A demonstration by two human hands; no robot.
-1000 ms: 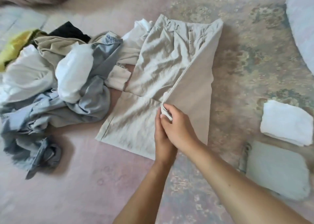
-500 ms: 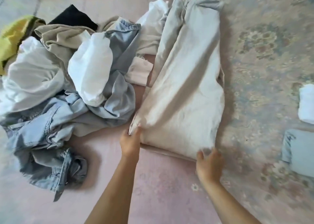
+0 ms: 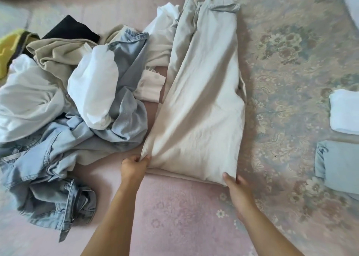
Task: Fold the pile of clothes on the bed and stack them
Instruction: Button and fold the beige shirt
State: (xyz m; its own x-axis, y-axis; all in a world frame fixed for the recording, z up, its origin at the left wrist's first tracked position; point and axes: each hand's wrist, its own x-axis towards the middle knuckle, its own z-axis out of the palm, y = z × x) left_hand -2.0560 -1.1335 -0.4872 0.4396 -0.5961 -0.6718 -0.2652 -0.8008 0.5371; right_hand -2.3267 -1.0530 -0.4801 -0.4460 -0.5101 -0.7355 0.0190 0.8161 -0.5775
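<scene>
Beige trousers point(image 3: 202, 100) on a pink floral bedspread point(image 3: 184, 217), pale-blue jeans point(image 3: 44, 158) alongside

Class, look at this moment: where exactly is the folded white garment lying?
In the head view the folded white garment lies at the right edge of the bed, just beyond the folded pale blue garment and to the right of the beige trousers.
</scene>
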